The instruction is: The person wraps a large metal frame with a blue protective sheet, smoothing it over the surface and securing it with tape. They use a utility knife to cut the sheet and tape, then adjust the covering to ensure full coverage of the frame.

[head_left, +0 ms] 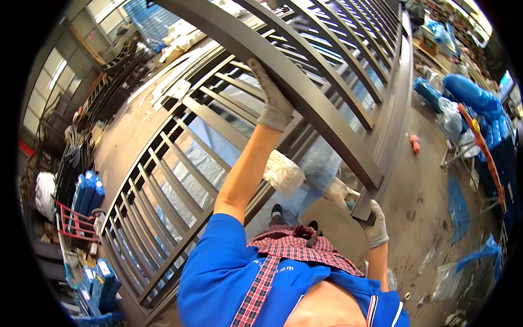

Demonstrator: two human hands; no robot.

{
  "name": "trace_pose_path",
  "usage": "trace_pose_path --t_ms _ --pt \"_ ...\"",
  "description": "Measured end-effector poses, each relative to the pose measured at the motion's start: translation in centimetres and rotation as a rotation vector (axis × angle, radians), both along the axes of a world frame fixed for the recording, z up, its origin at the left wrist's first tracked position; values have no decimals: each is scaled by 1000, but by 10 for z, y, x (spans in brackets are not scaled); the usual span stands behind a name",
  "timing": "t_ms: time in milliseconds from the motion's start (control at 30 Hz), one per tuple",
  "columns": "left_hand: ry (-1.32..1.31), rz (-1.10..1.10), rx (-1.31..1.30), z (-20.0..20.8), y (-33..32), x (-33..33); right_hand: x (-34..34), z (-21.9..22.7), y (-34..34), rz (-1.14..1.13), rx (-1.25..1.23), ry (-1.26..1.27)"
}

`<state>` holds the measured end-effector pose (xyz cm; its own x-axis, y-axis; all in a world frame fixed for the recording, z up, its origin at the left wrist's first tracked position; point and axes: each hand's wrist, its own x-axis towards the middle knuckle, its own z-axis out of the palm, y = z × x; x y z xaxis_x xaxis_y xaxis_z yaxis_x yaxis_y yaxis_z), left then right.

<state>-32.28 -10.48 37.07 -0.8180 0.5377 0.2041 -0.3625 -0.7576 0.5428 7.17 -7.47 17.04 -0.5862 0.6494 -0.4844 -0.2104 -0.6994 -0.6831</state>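
A dark grey metal railing panel with parallel bars stands tilted in front of me, running from the upper left to the lower middle. My left hand, in a pale work glove, grips its wide end bar from the left side; part of the fingers is hidden behind the bar. Lower right, my right hand, also gloved, holds the near end of the panel's long bottom rail with the thumb up. A second slatted railing panel lies to my left over plastic film.
A whitish fluffy bundle sits below my left forearm. Blue wrapped rolls and a stand are at the right. A pink object and plastic film lie on the floor. A red metal frame stands far left.
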Motion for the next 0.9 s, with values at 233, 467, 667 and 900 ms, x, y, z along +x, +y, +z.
trace_pose_path --t_ms 233,467,667,900 --pt "-97 -11 8 -38 -31 -91 -65 14 -23 -9 -15 -43" --pt "-223 -48 80 -113 -83 -209 -143 59 -66 104 -16 -157" --pt "-408 17 -3 -169 -115 -288 -190 41 -79 266 -6 -234" --pt "-449 -4 -71 -213 -138 -347 -258 71 -112 366 -82 -235"
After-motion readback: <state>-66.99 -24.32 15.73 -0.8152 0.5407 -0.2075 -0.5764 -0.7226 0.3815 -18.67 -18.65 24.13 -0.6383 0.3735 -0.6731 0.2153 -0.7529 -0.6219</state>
